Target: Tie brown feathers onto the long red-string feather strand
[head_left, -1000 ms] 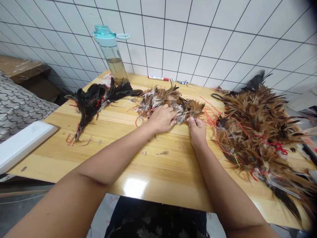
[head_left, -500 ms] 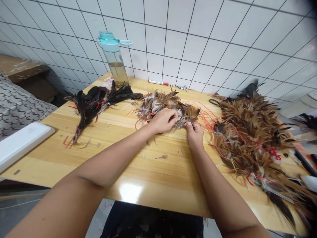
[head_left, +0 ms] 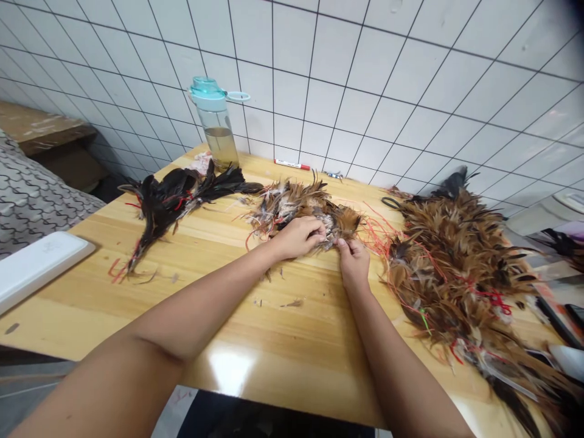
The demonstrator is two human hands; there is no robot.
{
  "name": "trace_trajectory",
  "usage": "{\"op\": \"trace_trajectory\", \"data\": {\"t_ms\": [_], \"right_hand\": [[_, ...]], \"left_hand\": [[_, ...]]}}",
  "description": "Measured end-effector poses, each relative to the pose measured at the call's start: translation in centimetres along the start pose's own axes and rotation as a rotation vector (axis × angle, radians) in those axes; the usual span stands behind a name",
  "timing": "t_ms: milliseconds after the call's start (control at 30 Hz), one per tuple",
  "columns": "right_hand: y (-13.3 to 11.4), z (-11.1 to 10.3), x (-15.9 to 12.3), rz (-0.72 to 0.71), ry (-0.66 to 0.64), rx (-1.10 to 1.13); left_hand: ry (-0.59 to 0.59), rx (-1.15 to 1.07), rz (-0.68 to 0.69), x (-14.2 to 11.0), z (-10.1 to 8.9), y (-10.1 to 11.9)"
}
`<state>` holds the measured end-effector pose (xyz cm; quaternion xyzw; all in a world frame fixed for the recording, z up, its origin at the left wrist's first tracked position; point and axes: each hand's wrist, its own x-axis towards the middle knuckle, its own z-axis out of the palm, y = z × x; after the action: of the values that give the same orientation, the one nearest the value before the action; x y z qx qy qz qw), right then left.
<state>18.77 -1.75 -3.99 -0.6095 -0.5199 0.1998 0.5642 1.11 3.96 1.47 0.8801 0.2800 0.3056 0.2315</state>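
Note:
A bundle of brown and grey feathers (head_left: 292, 199) lies at the middle of the table, with red string at its left side. My left hand (head_left: 298, 237) rests at its near edge, fingers curled into a pinch on the feathers. Just to the right, my right hand (head_left: 354, 263) pinches feathers at the bundle's near right edge between thumb and forefinger. The fingertips hide the exact parts being held. Loose red strings (head_left: 376, 234) trail between this bundle and a large pile of brown feathers (head_left: 456, 243) on the right.
Black feathers (head_left: 157, 198) tied with red string lie at left. Behind them stands a water bottle (head_left: 221, 137) with a turquoise lid. A red-capped marker (head_left: 292, 164) lies near the tiled wall (head_left: 292, 91). A white device (head_left: 43, 264) sits at the table's left edge.
The whole view has tilted slightly upward, so things sit lower in the picture. Both hands stay closed at the feather bundle, with little visible movement.

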Motion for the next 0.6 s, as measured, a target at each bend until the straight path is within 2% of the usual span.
{"op": "trace_trajectory", "data": {"t_ms": [233, 400, 500, 600], "right_hand": [[-0.7, 0.0, -0.3, -0.088, -0.122, -0.111], [-0.9, 0.1, -0.2, -0.092, -0.245, -0.093], [-0.6, 0.0, -0.1, -0.071, -0.269, -0.048], [0.0, -0.1, 0.0, -0.013, -0.224, 0.034]], "left_hand": [[0.023, 0.114, 0.093, -0.3, 1.0, -0.1], [-0.023, 0.206, 0.143, -0.4, 1.2, -0.7], [-0.007, 0.157, 0.161, -0.5, 1.2, -0.7], [0.071, 0.090, 0.130, -0.6, 0.9, -0.3]]}}
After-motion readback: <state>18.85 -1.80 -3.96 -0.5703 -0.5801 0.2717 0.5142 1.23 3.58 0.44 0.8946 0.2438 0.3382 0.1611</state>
